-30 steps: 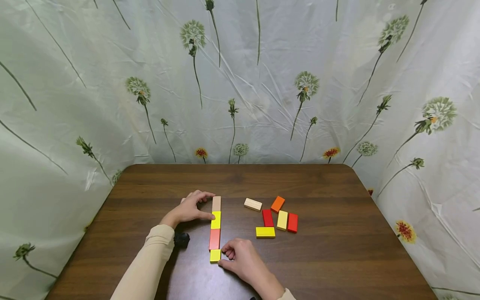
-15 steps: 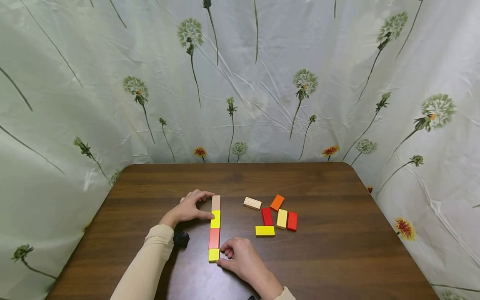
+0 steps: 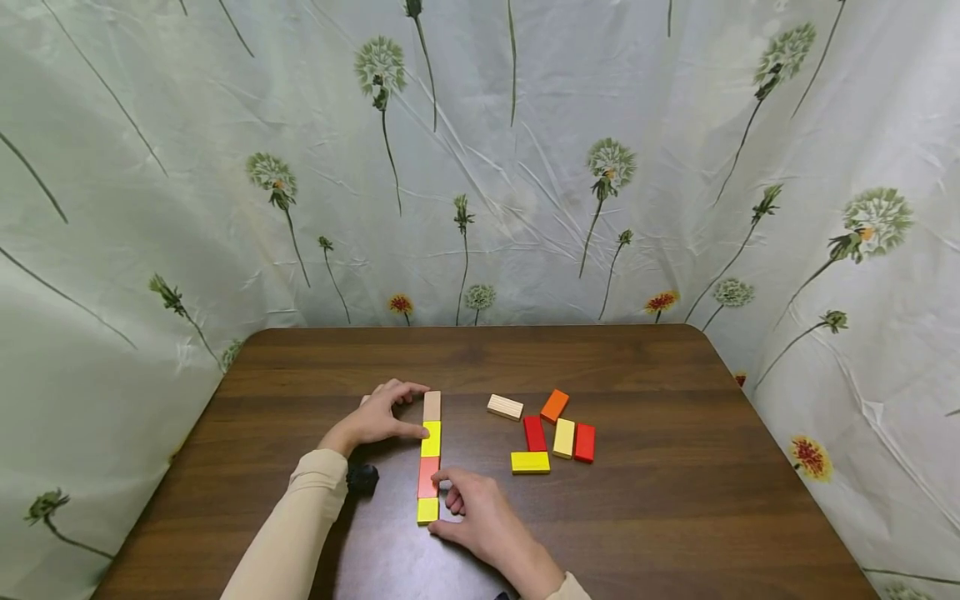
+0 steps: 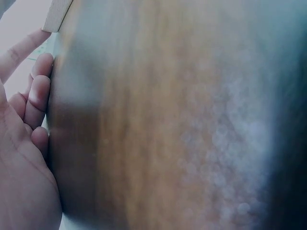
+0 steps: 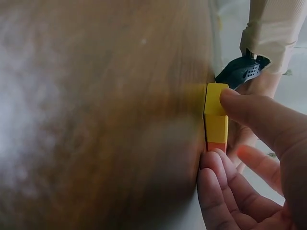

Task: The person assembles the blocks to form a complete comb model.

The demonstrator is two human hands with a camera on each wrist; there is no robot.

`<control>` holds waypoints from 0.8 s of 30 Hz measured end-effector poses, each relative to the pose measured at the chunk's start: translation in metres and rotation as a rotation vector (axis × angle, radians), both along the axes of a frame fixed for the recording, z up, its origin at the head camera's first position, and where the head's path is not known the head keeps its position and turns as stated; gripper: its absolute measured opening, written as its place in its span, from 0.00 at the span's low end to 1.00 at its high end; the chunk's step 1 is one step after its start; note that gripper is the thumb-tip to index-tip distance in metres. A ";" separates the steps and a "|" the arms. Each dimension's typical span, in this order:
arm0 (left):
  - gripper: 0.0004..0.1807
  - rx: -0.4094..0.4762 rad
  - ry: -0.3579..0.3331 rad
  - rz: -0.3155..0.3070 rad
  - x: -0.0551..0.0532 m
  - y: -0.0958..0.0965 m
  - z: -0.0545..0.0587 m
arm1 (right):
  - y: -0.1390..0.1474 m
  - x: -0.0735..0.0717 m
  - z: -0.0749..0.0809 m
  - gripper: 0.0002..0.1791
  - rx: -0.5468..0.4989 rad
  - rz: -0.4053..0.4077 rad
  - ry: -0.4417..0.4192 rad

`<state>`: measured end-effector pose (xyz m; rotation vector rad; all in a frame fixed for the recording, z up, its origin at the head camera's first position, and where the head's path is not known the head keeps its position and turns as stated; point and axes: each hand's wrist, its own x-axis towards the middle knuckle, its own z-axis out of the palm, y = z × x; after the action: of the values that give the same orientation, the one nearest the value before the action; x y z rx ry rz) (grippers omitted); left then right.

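Four-sided wooden blocks lie end to end in a straight row: a pale wood block [image 3: 432, 406] at the far end, a yellow block [image 3: 432, 444], a light red block [image 3: 427, 479], and a yellow block [image 3: 427, 510] nearest me. My left hand [image 3: 381, 415] touches the row from its left, the straight index finger at the pale block's far end and the thumb at the farther yellow block. My right hand [image 3: 480, 512] is at the near end. Its thumb touches the near yellow block's end [image 5: 217, 99], and its index finger reaches over the light red block. Its other fingers are curled.
Right of the row lie loose blocks: a natural wood block [image 3: 505, 407], an orange one [image 3: 555, 406], a cream one [image 3: 564, 438], a yellow one [image 3: 530, 462], and two red ones [image 3: 535, 433]. A black wrist camera [image 3: 363, 479] sits under my left wrist. A flowered curtain [image 3: 480, 208] hangs behind the table [image 3: 675, 517].
My right index finger has moved from beside the near yellow block up onto the light red block, and the thumb has shifted slightly left. My left hand and the row look unmoved.
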<state>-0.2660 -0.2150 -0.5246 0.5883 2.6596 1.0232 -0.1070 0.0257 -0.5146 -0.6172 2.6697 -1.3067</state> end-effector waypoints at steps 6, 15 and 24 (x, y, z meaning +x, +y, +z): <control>0.43 -0.002 -0.020 0.004 0.000 -0.001 0.000 | -0.003 -0.003 0.003 0.24 0.077 0.028 -0.015; 0.43 0.016 -0.026 -0.009 0.002 -0.001 0.000 | -0.004 -0.005 0.002 0.19 0.096 0.040 -0.003; 0.44 0.010 -0.028 -0.003 0.003 -0.002 0.001 | -0.002 -0.008 0.003 0.19 0.088 0.042 0.013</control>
<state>-0.2634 -0.2166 -0.5241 0.5753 2.6298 1.0374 -0.1149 0.0235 -0.5111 -0.6688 2.6920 -1.1714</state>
